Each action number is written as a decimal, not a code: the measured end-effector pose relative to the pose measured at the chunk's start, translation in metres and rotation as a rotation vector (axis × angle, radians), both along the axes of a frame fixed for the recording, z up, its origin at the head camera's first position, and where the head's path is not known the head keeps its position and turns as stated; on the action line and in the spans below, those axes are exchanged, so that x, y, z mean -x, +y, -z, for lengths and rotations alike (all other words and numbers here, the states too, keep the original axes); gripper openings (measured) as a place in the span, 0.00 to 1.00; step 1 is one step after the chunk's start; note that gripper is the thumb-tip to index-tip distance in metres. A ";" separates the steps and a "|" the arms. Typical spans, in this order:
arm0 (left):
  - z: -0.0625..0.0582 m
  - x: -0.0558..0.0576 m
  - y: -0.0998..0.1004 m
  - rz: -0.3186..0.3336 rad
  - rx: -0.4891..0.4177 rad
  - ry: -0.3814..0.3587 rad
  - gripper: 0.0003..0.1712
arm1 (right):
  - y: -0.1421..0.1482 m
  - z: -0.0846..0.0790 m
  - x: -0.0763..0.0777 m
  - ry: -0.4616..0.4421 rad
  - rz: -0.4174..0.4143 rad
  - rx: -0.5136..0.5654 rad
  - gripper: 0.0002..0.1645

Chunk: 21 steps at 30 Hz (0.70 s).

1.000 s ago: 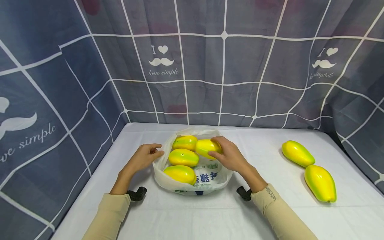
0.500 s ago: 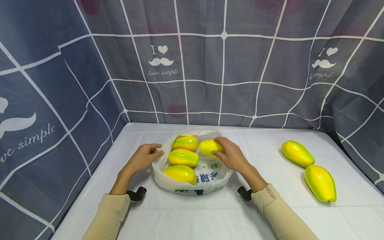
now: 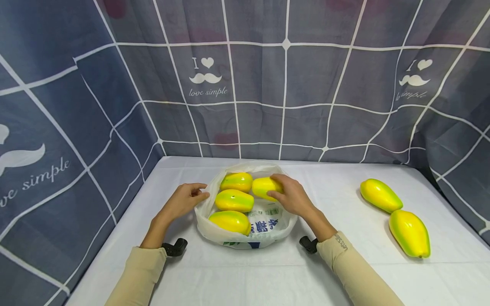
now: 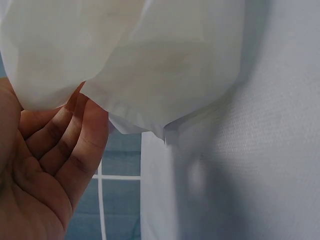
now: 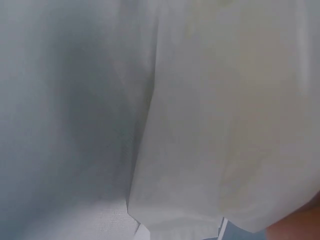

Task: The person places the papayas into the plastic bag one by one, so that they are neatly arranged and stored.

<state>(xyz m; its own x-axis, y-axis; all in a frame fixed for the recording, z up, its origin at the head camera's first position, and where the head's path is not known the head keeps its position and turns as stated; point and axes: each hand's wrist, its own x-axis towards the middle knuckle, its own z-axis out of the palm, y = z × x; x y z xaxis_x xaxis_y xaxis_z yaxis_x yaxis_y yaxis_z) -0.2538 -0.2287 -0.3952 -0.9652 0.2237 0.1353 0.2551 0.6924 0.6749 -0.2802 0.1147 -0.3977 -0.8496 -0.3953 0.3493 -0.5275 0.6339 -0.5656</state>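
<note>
A white plastic bag [image 3: 281,229] with blue print stands wide-mouthed on the table. Inside it, along the left, lie three yellow-green papayas: a back one [image 3: 236,182], a middle one [image 3: 234,201] and a front one [image 3: 230,222]. My left hand [image 3: 184,199] pinches the bag's left rim between thumb and fingers; the left wrist view shows this hand [image 4: 55,160] against the bag's wall [image 4: 165,65]. My right hand [image 3: 294,194] reaches over the right rim and grips a further papaya [image 3: 265,187] at the back right inside. In the right wrist view the bag's wall [image 5: 200,125] hides most of that hand.
Two more papayas lie on the white-covered table [image 3: 268,280] at the right, a far one [image 3: 380,195] and a near one [image 3: 409,233], nearly touching. A grey checked curtain [image 3: 260,85] hangs behind the table and along its sides.
The papaya in my right hand shifted right, away from the back papaya, then came slightly back left beside it. My left hand and the bag stay almost unchanged.
</note>
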 end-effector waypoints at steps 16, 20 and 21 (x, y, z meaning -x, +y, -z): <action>0.001 0.001 -0.001 0.001 -0.002 -0.002 0.21 | 0.000 0.003 0.005 -0.047 0.078 -0.016 0.30; 0.001 0.001 -0.001 0.002 -0.003 0.003 0.21 | 0.000 0.005 0.007 -0.061 0.079 -0.023 0.30; 0.001 0.001 -0.001 0.003 -0.003 0.004 0.21 | 0.000 0.005 0.007 -0.064 0.078 -0.024 0.30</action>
<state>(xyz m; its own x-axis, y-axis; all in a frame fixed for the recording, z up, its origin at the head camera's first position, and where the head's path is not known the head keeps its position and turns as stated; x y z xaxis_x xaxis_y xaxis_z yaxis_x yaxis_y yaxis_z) -0.2547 -0.2296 -0.3962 -0.9639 0.2263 0.1402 0.2601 0.6895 0.6760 -0.2870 0.1144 -0.4028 -0.8984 -0.3344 0.2847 -0.4391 0.6855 -0.5808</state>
